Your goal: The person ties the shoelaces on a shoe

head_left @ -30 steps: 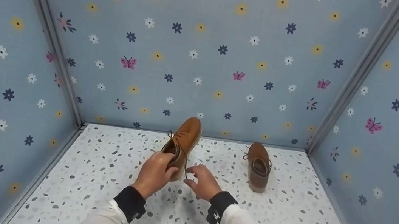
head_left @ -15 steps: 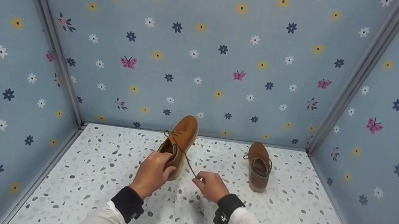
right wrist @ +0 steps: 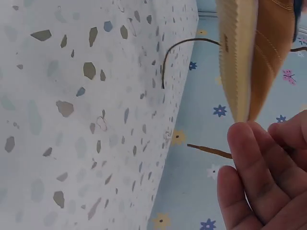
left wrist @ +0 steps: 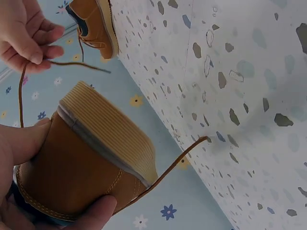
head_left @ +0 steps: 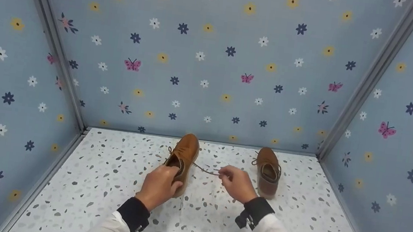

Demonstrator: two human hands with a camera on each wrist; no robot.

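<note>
A tan lace-up shoe [head_left: 188, 147] points away from me, left of centre in the head view. My left hand [head_left: 159, 186] grips it at the heel collar, fingers inside the opening and thumb outside; the left wrist view shows the ribbed sole [left wrist: 110, 127] turned up. To its right, my right hand [head_left: 238, 185] pinches one brown shoelace [head_left: 205, 171], which runs across from the shoe. The lace's loose tip [right wrist: 208, 150] sticks out past the fingers in the right wrist view. Another lace end [left wrist: 175, 165] hangs free on the shoe's other side.
A second brown shoe [head_left: 267, 172], its laces loose at the sides, stands on the speckled white floor [head_left: 102, 197] to the right of my right hand. Blue flowered panels [head_left: 213, 61] with grey metal frames [head_left: 373, 73] enclose the floor at the back and both sides.
My right hand has moved right, drawing the shoelace out sideways from the shoe. The held shoe has come down and slightly left with my left hand still gripping it. The second shoe stays put.
</note>
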